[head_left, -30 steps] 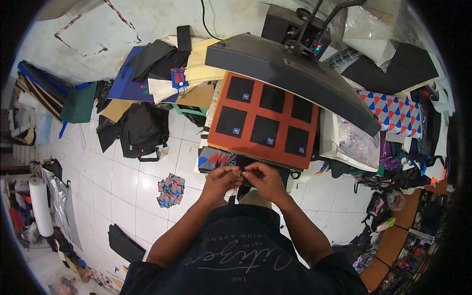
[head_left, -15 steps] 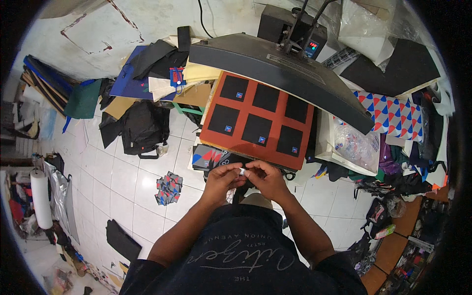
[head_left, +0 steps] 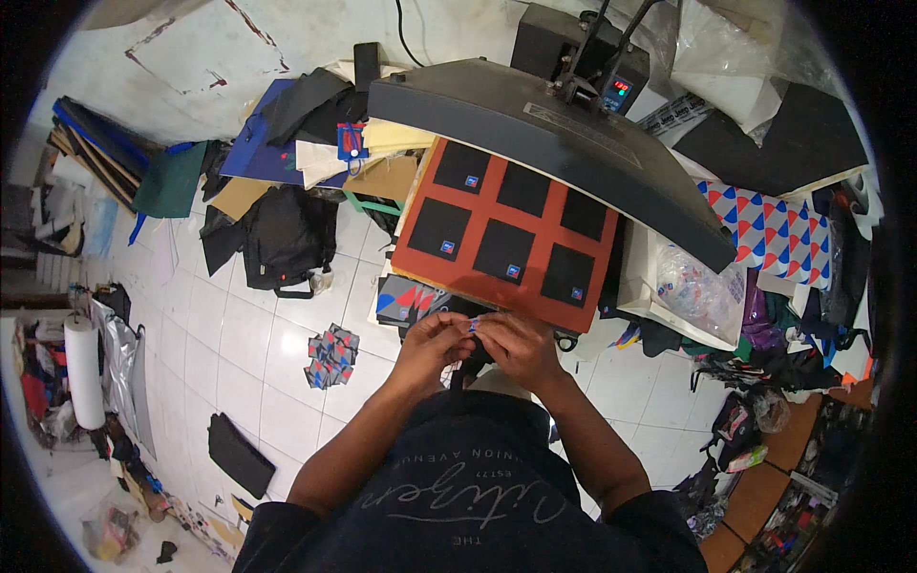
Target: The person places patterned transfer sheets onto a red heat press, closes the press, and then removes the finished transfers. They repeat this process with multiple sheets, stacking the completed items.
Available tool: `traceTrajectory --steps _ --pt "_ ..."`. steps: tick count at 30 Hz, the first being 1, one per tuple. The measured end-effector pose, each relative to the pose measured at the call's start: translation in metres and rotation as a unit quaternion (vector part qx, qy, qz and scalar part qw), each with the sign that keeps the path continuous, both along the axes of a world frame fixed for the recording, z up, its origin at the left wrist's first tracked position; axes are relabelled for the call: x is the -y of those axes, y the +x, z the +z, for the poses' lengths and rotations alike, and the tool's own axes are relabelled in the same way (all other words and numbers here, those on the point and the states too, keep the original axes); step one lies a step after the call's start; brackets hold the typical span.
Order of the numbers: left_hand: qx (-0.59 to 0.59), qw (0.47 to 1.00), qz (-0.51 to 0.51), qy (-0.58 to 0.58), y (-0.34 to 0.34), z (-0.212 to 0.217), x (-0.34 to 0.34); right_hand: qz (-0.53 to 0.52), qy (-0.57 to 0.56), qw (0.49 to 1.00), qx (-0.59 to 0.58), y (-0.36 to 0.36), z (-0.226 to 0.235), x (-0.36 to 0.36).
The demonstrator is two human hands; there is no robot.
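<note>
My left hand [head_left: 428,351] and my right hand [head_left: 523,350] meet at the front edge of a heat press, both closed with fingertips pinched together. Between them is a tiny blue-and-white label [head_left: 473,327], mostly covered by the fingers. Just beyond lies the press's orange-red pad [head_left: 466,250], bearing several black fabric squares [head_left: 438,229] in two rows. Small blue labels [head_left: 513,271] sit near the lower right corner of the whole front row and of the back left square. The dark upper platen [head_left: 535,124] is raised and overhangs the back right of the pad.
Printed grey, red and blue pieces [head_left: 411,301] lie under the pad's left front corner. A pile of small cut pieces [head_left: 331,356] and a black backpack [head_left: 287,239] are on the tiled floor. Right of the press stands a white box [head_left: 650,310] holding clear plastic.
The small piece between my fingers showed white before and now shows some blue. My right fingers have curled further over it. The view has shifted slightly.
</note>
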State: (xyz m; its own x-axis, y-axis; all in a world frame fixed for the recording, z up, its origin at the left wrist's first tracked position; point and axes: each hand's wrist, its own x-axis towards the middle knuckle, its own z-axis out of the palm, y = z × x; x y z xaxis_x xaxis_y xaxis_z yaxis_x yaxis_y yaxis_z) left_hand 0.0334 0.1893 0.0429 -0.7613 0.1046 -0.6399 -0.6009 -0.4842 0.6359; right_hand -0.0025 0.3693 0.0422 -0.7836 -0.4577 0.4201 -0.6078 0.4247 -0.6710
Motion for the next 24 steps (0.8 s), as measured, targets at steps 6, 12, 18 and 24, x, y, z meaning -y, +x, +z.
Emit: traceTrajectory --steps 6,12,18,24 --pt "-0.01 0.999 0.017 -0.026 0.003 -0.007 -0.001 -0.085 -0.129 0.939 0.307 0.013 -0.004 -0.001" --pt "-0.014 0.999 0.022 -0.02 0.002 -0.003 -0.007 -0.024 -0.137 0.88 0.454 0.009 -0.016 -0.004" --pt "-0.009 0.999 0.03 0.02 0.006 -0.006 -0.009 -0.052 -0.191 0.868 0.455 0.009 -0.016 0.005" --pt "0.015 0.993 0.058 0.101 0.008 -0.014 -0.008 -0.067 -0.207 0.862 0.458 0.015 -0.017 0.009"
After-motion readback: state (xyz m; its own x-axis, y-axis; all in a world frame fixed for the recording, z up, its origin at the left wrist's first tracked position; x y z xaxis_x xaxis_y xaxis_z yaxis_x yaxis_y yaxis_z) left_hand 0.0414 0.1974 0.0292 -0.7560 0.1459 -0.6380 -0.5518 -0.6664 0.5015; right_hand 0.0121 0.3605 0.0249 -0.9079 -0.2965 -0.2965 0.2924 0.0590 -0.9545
